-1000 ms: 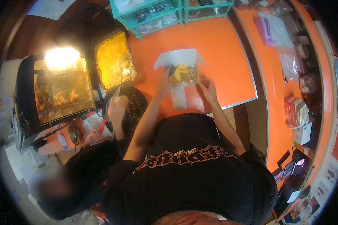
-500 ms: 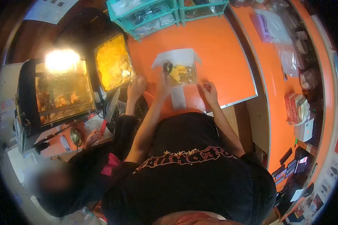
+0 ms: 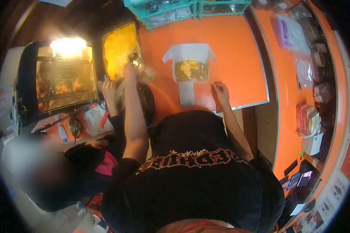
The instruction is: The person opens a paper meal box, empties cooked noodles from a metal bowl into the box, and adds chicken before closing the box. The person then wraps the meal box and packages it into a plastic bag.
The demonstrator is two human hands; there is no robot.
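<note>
An open white paper box lies on the orange table, with brown and yellow food in it. My left hand is closed on a dark spoon at the lower right part of the metal tray of yellow food. Just right of the box's lower corner, my right hand rests over the table with its fingers curled; whether it holds anything is too small to tell.
A co-worker's hand is close to my left forearm, above a round dark board. A lit glass display case stands at the left. Teal drawers stand at the back. A red package lies at the right.
My left hand has moved left with the spoon, from the box to the tray. My right hand stays near the box. The co-worker's hand has drawn back from the tray's corner.
</note>
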